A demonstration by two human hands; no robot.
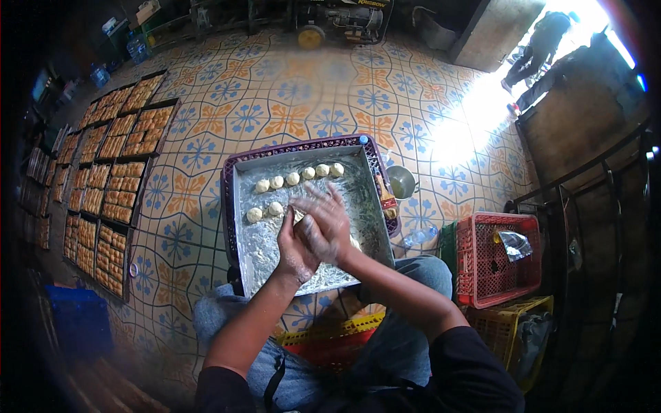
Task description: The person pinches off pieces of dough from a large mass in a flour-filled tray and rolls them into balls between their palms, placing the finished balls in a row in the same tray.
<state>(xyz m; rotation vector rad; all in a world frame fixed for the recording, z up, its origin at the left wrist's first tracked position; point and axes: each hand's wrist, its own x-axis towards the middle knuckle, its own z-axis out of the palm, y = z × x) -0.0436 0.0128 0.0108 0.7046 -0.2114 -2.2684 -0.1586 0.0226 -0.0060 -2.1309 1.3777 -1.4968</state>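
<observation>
My left hand (297,251) is held low over a floured metal tray (251,265), thumb raised, its other fingers mostly hidden under my right hand (323,224). My right hand lies across the left palm with its fingers stretched out and slightly apart; whatever may be between the palms is hidden. Several pale dough balls (292,177) form a row along the tray's far side, with a shorter row (254,214) nearer, partly behind my hands. The tray rests in a purple plastic crate (229,206). A brush-like wooden tool (385,193) lies on the crate's right rim.
Trays of browned pastries (124,193) cover the left floor. Right of me are a metal pot (401,182), a bottle (420,237), red (465,261) and yellow (496,330) crates and black metal racks (606,220). A machine (344,24) stands behind; a person (540,48) is in the bright doorway.
</observation>
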